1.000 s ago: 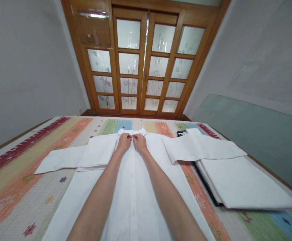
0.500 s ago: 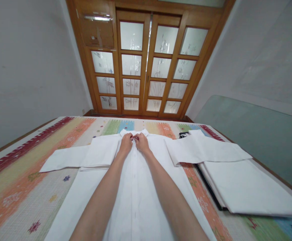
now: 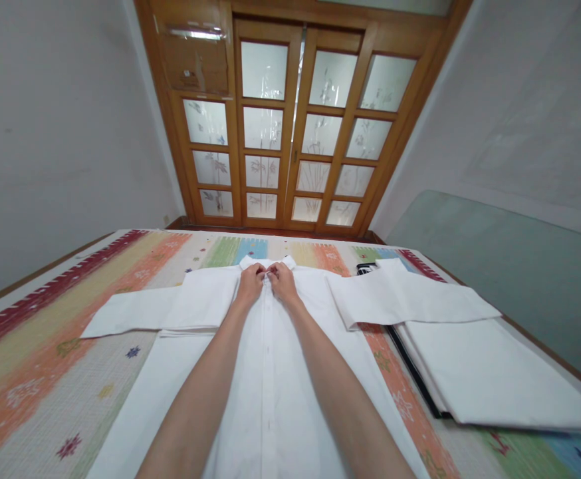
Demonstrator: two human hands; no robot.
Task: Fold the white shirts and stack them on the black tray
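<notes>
A white button-up shirt (image 3: 243, 406) lies front side up, its collar (image 3: 286, 262) at the far end and its sleeves spread to both sides. At the top of the front placket, just below the collar, my left hand (image 3: 251, 283) pinches the shirt's edge. My right hand (image 3: 281, 282) pinches the same spot from the other side, its fingertips almost touching the left ones. Whatever small button sits between the fingers is hidden. Down the middle, the placket runs straight between my forearms.
A patterned, striped cloth (image 3: 36, 372) covers the surface under the shirt. At right, folded white fabric (image 3: 504, 372) with a dark edge lies partly under the right sleeve (image 3: 420, 299). A pale green panel (image 3: 500, 259) borders the right side; wooden glazed doors (image 3: 290, 133) stand beyond.
Both hands keep their pinch at the collar, with only slight finger movement. The view has shifted very slightly; the shirt lies as before.
</notes>
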